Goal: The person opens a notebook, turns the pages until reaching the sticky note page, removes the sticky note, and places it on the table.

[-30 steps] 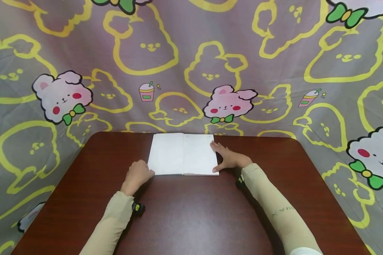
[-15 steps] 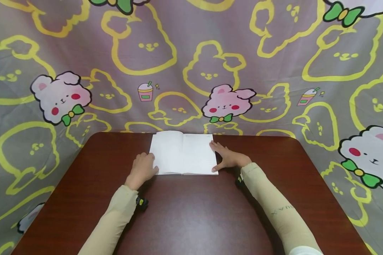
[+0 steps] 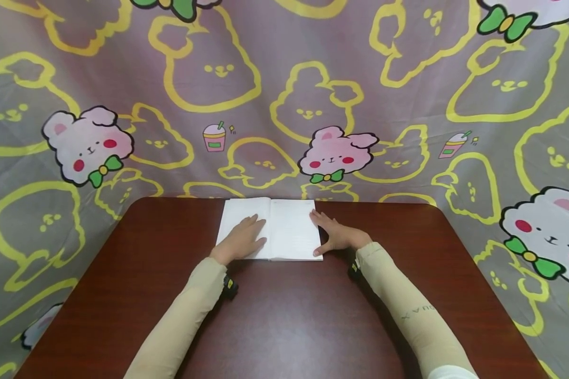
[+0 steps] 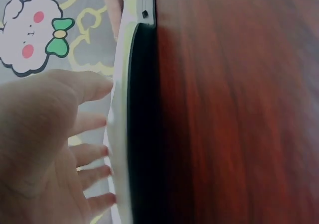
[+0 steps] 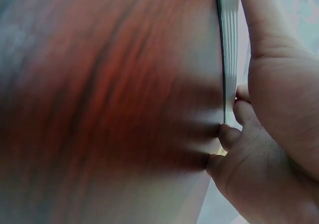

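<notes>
An open notebook [image 3: 294,231] with white pages lies near the back of the table. My left hand [image 3: 242,239] rests over its left page, fingers straight and spread toward the spine. In the left wrist view those fingertips [image 4: 107,171] meet the page surface, above the notebook's dark cover edge. My right hand [image 3: 339,234] lies spread at the right margin, with the thumb near the lower corner and a finger higher on the page. Seen from the right wrist, the stacked page edges [image 5: 230,50] run beside the thumb, and some fingertips [image 5: 214,162] reach past the cover to the tabletop.
The dark reddish-brown table [image 3: 284,316] has rounded back corners. Behind it and at both sides hangs a grey curtain [image 3: 246,168] with yellow outlines and pink cartoon animals. Black wrist cameras [image 3: 229,287] sit under both cuffs.
My left hand has moved from the notebook's left edge rightward onto the left page. That page was bowed up half a second ago and now lies flatter. My right hand has stayed put.
</notes>
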`<state>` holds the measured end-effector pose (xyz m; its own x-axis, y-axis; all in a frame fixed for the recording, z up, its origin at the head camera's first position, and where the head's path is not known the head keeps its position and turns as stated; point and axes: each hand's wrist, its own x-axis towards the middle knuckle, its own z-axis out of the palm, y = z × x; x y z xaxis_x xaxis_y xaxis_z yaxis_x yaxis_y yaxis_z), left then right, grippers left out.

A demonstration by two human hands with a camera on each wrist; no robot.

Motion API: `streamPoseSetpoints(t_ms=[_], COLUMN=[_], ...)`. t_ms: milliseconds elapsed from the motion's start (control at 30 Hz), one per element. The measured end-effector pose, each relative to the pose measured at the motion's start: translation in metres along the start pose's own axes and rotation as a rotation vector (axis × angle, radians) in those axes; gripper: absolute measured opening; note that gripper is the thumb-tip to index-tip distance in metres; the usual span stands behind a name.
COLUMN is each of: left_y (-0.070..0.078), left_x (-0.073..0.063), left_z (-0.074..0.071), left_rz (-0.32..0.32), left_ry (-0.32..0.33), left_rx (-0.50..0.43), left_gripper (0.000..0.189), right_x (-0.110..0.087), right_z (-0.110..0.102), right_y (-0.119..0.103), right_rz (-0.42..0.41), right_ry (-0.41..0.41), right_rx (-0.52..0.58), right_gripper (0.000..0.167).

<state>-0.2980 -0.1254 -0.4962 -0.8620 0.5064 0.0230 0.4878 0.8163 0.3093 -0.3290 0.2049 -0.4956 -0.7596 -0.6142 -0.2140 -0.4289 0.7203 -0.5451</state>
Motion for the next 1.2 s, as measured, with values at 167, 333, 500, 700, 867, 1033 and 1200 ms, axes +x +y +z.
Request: streamPoseSetpoints(t_ms=[167, 333, 500, 700, 867, 1033, 1200], left_y=[0.001, -0.004, -0.008, -0.005, -0.003, -0.003, -0.004], left_x=[0.011, 0.010, 0.011, 0.011, 0.012, 0.014, 0.014], left_z=[0.002, 0.006, 0.005, -0.003, -0.007, -0.007, -0.004], left_rz=[0.023, 0.006, -0.002, 0.000, -0.008, -0.014, -0.006], left_ry=[0.004, -0.072, -0.127, -0.166, -0.199, -0.187, -0.186], left_rx=[0.032, -0.008, -0.034, -0.041, -0.028, -0.009, 0.005], left_gripper=[0.058, 0.061, 0.064, 0.068, 0.072, 0.072, 0.073], right_x=[0.000, -0.001, -0.001, 0.000, -0.001, 0.001, 0.003], right_z=[0.000, 0.003, 0.001, 0.000, -0.002, -0.004, -0.001], right_y=[0.001, 0.001, 0.000, -0.002, -0.001, 0.001, 0.003], right_rz=[-0.004, 0.000, 0.001, -0.017, -0.001, 0.001, 0.006], right_ry=[0.009, -0.012, -0.005, -0.006, -0.020, -0.008, -0.009], right_rx=[-0.001, -0.002, -0.005, -0.002, -0.001, -0.017, -0.031], right_gripper=[0.126, 0.126, 0.126, 0.126, 0.126, 0.126, 0.127])
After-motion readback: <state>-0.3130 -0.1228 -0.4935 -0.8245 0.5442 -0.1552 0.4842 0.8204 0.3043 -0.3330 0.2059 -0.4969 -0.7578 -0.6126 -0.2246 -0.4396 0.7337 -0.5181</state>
